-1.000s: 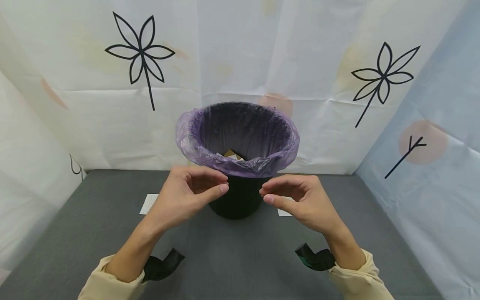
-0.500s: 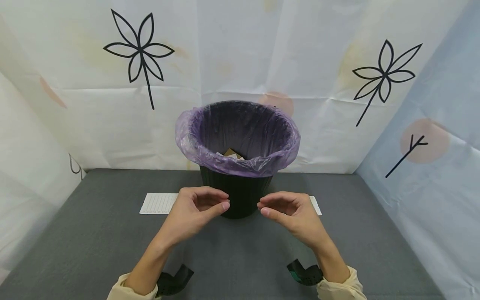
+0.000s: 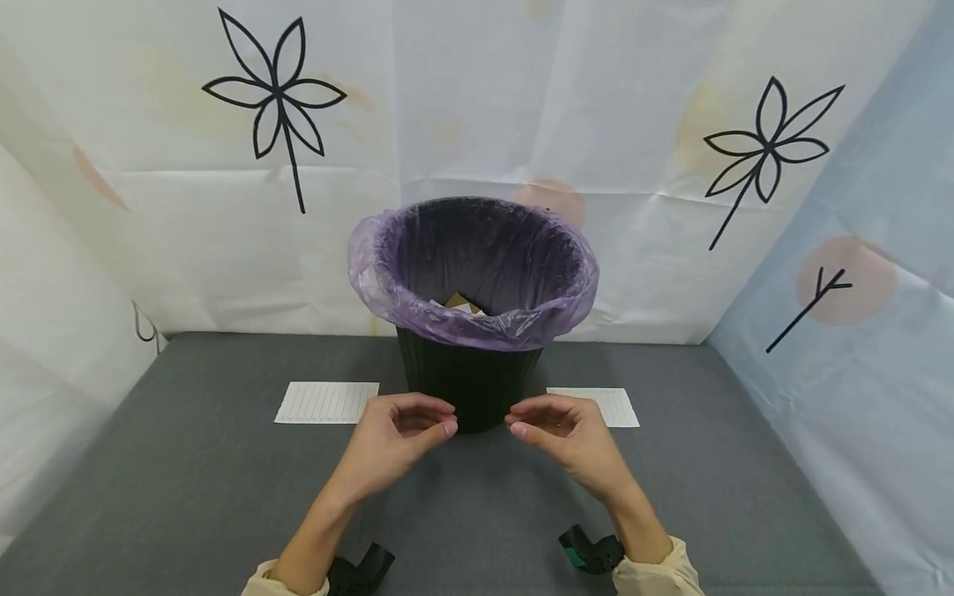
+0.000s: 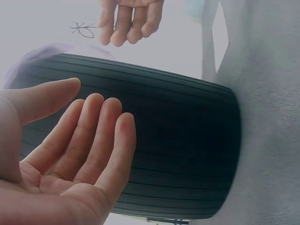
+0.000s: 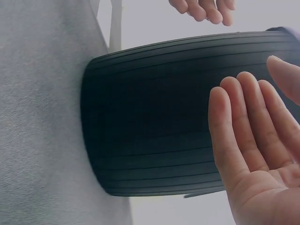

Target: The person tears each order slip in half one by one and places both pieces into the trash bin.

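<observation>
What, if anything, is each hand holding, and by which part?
Nothing is held. The left hand and right hand hover with loosely curled fingers just in front of the black bin, not gripping it.

A gray table (image 3: 186,497) fills the bottom of the picture. Two white sheets of lined paper lie flat on it, one left of the middle (image 3: 326,402) and one right of the middle (image 3: 605,406). Behind stands a white paper wall (image 3: 462,99) with a black flower drawing at the upper left (image 3: 274,87) and another at the upper right (image 3: 768,145). A pale blue wall (image 3: 879,348) stands on the right side.
</observation>
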`<state>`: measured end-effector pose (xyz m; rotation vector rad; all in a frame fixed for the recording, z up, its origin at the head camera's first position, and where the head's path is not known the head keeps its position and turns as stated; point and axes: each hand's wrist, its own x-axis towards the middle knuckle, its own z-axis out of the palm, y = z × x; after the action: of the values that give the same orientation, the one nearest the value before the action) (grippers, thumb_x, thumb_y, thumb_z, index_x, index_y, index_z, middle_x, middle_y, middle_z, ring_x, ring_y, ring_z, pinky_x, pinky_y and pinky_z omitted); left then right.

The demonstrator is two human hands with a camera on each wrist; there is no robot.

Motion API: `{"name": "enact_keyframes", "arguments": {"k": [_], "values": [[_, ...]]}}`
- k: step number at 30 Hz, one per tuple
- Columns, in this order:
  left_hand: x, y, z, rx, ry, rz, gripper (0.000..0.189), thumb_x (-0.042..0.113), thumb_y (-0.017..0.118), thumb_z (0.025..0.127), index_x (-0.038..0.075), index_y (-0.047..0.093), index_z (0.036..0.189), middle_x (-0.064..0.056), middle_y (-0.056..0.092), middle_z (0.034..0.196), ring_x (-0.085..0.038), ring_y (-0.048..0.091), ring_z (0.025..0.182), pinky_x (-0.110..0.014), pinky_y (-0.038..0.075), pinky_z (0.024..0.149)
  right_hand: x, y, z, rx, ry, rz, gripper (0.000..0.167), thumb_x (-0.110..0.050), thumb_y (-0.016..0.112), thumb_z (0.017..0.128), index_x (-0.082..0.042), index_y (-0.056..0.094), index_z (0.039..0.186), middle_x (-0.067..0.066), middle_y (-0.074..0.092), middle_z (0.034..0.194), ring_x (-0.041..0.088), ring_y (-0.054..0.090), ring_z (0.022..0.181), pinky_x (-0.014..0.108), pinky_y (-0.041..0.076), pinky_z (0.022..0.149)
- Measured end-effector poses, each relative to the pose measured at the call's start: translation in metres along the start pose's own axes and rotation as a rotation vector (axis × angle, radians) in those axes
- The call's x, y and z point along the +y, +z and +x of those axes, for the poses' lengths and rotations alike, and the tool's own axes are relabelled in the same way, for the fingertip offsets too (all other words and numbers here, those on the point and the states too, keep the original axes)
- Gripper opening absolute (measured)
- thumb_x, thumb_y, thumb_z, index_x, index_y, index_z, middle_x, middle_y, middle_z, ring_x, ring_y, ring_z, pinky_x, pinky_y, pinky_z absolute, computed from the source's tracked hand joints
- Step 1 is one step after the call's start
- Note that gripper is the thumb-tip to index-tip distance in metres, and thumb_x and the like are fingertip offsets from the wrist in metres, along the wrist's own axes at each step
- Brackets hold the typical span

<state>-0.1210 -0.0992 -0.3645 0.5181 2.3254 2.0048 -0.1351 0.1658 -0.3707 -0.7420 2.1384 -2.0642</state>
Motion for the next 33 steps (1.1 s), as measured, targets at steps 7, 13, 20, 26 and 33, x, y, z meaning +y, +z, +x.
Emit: {"name": "enact_keyframes", "arguments": {"k": [7, 13, 20, 26, 33], "values": [[-0.012, 0.000, 0.000, -0.011, -0.018, -0.013, 0.021, 0.011, 0.078, 0.090, -0.002, 0.073, 0.106, -0.012, 0.075, 0.101, -0.025, 0.073, 0.090, -0.030, 0.058, 0.080, 0.010, -0.002, 0.000, 0.008, 0.053, -0.006, 0.022, 0.003, 0.073, 0.090, 0.014, 0.068, 0.109, 0.034, 0.068, 0.107, 0.026, 0.073, 0.097, 0.032, 0.058, 0.084], [-0.021, 0.002, -0.001, -0.030, -0.031, -0.019, 0.022, 0.009, 0.078, 0.090, -0.004, 0.073, 0.107, -0.014, 0.074, 0.101, -0.023, 0.073, 0.091, -0.029, 0.058, 0.081, 0.019, -0.001, -0.001, 0.008, 0.113, -0.008, 0.027, 0.000, 0.074, 0.090, 0.017, 0.066, 0.110, 0.031, 0.069, 0.106, 0.024, 0.073, 0.096, 0.031, 0.058, 0.082], [-0.027, -0.005, -0.002, -0.010, -0.045, -0.030, 0.025, 0.008, 0.078, 0.089, -0.005, 0.072, 0.110, -0.015, 0.073, 0.105, -0.023, 0.072, 0.093, -0.029, 0.058, 0.083, 0.024, 0.002, -0.003, 0.009, 0.130, -0.006, 0.026, -0.001, 0.075, 0.090, 0.015, 0.067, 0.109, 0.036, 0.067, 0.108, 0.021, 0.074, 0.094, 0.031, 0.058, 0.082], [-0.030, -0.023, -0.001, 0.047, -0.018, 0.003, 0.028, 0.005, 0.080, 0.087, -0.008, 0.071, 0.111, -0.022, 0.071, 0.106, -0.023, 0.073, 0.093, -0.028, 0.058, 0.082, 0.025, 0.010, -0.003, 0.010, 0.138, -0.023, 0.028, -0.002, 0.075, 0.091, 0.016, 0.067, 0.111, 0.028, 0.071, 0.106, 0.026, 0.074, 0.095, 0.030, 0.058, 0.082], [-0.035, -0.065, -0.006, 0.166, 0.004, 0.171, 0.029, 0.005, 0.080, 0.087, -0.005, 0.072, 0.113, -0.020, 0.072, 0.105, -0.018, 0.073, 0.090, -0.026, 0.058, 0.081, 0.027, 0.025, -0.001, -0.015, 0.145, -0.008, 0.031, -0.004, 0.074, 0.092, 0.016, 0.066, 0.114, 0.029, 0.070, 0.109, 0.020, 0.073, 0.095, 0.029, 0.058, 0.082]]}}
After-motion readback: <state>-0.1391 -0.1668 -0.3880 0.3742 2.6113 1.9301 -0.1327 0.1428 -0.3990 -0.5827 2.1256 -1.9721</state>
